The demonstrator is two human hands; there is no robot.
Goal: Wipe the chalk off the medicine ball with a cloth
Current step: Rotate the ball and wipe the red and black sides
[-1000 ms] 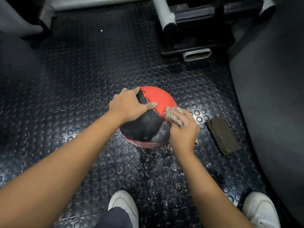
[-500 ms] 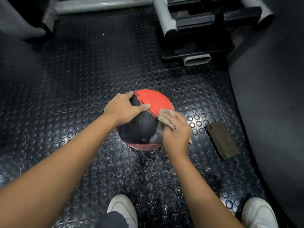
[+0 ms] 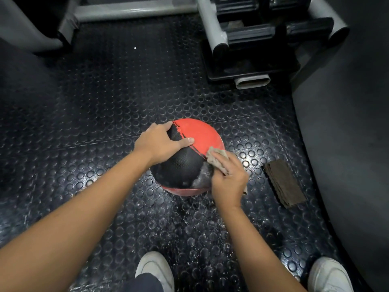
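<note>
A red and black medicine ball (image 3: 200,135) sits on the studded black rubber floor in the middle of the view. A grey-white chalk smear (image 3: 202,178) shows on its black panel at the lower right. My left hand (image 3: 156,142) lies over the ball's top left, fingers curled round it and thumb across the seam. My right hand (image 3: 229,180) grips a crumpled beige cloth (image 3: 216,158) and presses it against the ball's right side, just above the smear.
A brown ridged block (image 3: 283,183) lies on the floor right of the ball. A grey metal frame with black weights (image 3: 248,45) stands at the back. A dark padded surface (image 3: 347,133) fills the right side. My white shoes (image 3: 154,268) are at the bottom.
My right hand with the cloth has shifted a little on the ball's right side. My left hand keeps its hold. The camera has drifted slightly.
</note>
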